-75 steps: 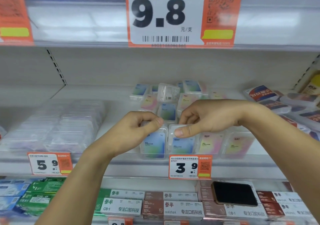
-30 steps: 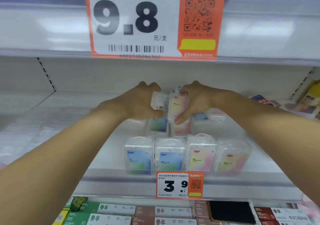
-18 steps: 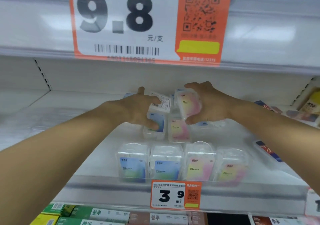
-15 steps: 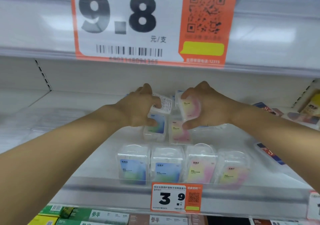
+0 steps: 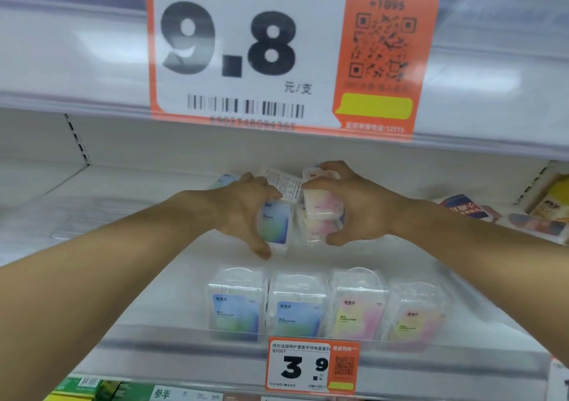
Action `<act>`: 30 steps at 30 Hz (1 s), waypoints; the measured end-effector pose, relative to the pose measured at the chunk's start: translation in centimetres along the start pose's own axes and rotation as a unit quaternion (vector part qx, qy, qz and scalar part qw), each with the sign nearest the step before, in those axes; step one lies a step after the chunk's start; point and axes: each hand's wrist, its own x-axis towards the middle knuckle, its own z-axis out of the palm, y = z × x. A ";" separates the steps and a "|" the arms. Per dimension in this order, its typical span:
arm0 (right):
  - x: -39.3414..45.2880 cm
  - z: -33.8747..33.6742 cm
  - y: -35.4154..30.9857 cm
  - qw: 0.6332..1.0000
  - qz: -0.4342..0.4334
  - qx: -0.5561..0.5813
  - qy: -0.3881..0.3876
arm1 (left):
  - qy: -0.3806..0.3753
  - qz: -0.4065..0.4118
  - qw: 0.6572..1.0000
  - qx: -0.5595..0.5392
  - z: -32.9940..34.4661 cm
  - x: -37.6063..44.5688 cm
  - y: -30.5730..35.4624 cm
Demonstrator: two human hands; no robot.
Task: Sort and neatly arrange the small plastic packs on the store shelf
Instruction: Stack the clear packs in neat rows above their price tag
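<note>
Deep on the white shelf (image 5: 172,280), my left hand (image 5: 246,209) grips a blue-green plastic pack (image 5: 275,223) standing upright. My right hand (image 5: 351,203) grips a pink-yellow pack (image 5: 323,203), held above another pink pack (image 5: 317,231) under it. Between the two hands a pack with white printed text (image 5: 284,185) lies tilted. At the shelf's front edge stands a neat row: two blue packs (image 5: 235,311) (image 5: 297,314) on the left, two pink-yellow packs (image 5: 358,314) (image 5: 415,320) on the right.
A big 9.8 price sign (image 5: 277,49) hangs on the shelf above, low over my hands. A 3.9 tag (image 5: 311,366) sits on the front rail. Red-blue packets (image 5: 465,209) lie at the right, blurred clear packs (image 5: 61,218) at the left, green boxes (image 5: 101,390) below.
Both hands went from the front row to the back packs and closed on them. In the last half second they hardly moved; the view tipped up a little.
</note>
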 end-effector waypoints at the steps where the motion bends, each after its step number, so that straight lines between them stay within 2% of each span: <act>1: 0.0 0.1 0.3 1.000 0.001 -0.002 0.005 | 0.023 0.007 1.000 -0.005 0.0 -0.1 0.0; 8: 0.8 -0.5 -0.4 0.999 0.032 -0.012 0.003 | 0.120 0.035 0.987 -0.104 0.0 -1.2 -0.3; 13: -0.2 -0.6 -1.0 0.997 0.046 -0.003 0.060 | 0.118 0.078 0.958 -0.248 -1.1 -2.5 0.8; 17: -1.6 -1.7 -0.6 0.989 0.089 0.091 0.071 | 0.127 0.061 0.939 -0.313 -1.7 -2.9 1.8; 21: -3.0 -2.6 0.3 0.973 0.086 0.211 0.048 | 0.107 0.027 0.934 -0.340 -2.2 -2.7 3.0; 24: -4.2 -2.9 0.5 0.949 0.077 0.299 0.070 | 0.089 0.019 0.945 -0.314 -2.3 -2.4 3.6; 26: -4.7 -2.9 0.7 0.936 0.091 0.333 0.064 | 0.070 0.006 0.950 -0.306 -2.3 -2.5 3.9; 30: -5.3 -2.8 0.7 0.916 0.122 0.382 0.025 | 0.008 -0.024 0.937 -0.350 -2.4 -3.2 4.0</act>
